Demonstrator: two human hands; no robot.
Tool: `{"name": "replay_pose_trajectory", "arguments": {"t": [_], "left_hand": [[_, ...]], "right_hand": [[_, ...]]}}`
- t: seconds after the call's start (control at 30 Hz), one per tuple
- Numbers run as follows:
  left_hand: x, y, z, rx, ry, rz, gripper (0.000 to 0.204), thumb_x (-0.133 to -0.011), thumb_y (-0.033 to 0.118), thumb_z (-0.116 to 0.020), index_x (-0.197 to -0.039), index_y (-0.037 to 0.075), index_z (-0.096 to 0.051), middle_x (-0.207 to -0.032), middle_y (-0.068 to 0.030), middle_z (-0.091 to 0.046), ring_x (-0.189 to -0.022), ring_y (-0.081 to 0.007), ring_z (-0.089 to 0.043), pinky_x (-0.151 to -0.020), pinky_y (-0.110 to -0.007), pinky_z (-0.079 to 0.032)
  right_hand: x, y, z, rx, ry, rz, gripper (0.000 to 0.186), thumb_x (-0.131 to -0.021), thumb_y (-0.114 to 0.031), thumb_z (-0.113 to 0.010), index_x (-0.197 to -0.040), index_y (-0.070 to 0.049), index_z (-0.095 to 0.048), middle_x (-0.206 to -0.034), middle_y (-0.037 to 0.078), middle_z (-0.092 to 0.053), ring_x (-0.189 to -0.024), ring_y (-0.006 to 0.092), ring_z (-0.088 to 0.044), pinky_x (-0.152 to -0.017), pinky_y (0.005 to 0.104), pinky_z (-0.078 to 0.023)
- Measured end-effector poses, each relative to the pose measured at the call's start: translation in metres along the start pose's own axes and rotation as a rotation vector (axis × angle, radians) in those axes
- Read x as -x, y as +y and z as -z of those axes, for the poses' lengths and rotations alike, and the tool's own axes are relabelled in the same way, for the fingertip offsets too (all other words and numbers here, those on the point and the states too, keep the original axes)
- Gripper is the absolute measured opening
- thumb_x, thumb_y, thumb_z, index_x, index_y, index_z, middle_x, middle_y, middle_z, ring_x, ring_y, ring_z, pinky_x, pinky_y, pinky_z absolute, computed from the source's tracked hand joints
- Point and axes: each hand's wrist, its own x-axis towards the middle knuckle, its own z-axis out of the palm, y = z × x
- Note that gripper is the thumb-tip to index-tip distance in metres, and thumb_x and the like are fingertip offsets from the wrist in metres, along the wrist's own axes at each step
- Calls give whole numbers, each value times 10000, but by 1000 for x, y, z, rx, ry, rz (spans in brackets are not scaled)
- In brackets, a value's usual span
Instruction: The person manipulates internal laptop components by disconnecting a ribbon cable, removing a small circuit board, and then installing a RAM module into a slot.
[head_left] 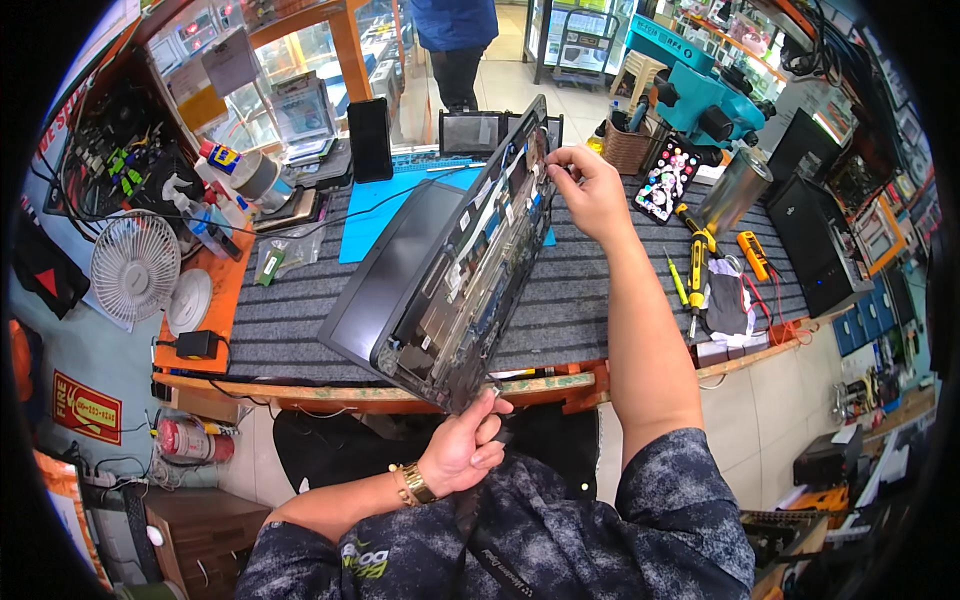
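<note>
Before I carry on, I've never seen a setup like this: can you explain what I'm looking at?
There is no machine here, just a person's bare left hand and right hand. The single picture comes from a wide fisheye camera worn on the head, looking down, so straight edges bend near the rim. The left hand holds the lower corner of a tilted laptop with its insides exposed. The right hand's fingertips are at the upper edge; what they pinch, if anything, is unclear. On the bench, a blue mat lies over a striped grey mat; to the right are a lit phone and a yellow-and-black tool.
</note>
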Motion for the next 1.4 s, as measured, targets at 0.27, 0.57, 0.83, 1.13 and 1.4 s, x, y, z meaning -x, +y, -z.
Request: {"name": "replay_pose_trajectory", "arguments": {"t": [0.27,0.57,0.83,1.13,1.4], "left_hand": [[2,5,-1,-122,41,-32,387,-1179,432,-567,-1235,58,-653,-677,76,-315,-541,-58,-333,-536,-250,-319],[2,6,-3,-170,41,-40,402,-1182,409,-568,-1269,26,-650,-694,81,-309,-565,-51,-340,-544,-251,-315],[1,7,-3,-185,17,-45,417,-1183,418,-561,-1268,19,-646,-694,81,-305,-567,-50,-335,-542,-249,-311],[1,6,-1,-187,26,-32,413,-1185,419,-553,-1265,23,-642,-703,82,-310,-576,-53,-342,-553,-251,-311],[3,7,-3,-281,43,12,338,-1173,347,-600,-1257,24,-651,-719,75,-354,-589,-57,-386,-557,-253,-327]], "right_hand": [[-1,-6,-1,60,41,149,124,-977,-31,-729,-1097,4,-726,-1003,144,-701,-933,339,-703,-832,397,-555],[-4,-10,2,162,-1,174,92,-994,-53,-717,-1073,-7,-705,-1019,148,-688,-961,368,-695,-850,414,-559],[-5,-9,1,206,3,219,83,-1006,-66,-707,-1073,-21,-686,-1041,148,-686,-985,386,-694,-861,433,-563],[-6,-11,2,208,8,198,76,-1020,-66,-689,-1079,-21,-678,-1036,161,-672,-978,405,-686,-850,444,-560],[6,32,44,306,-96,-176,137,-979,-113,-719,-1022,5,-773,-1051,206,-777,-1034,376,-748,-937,444,-577]]}}
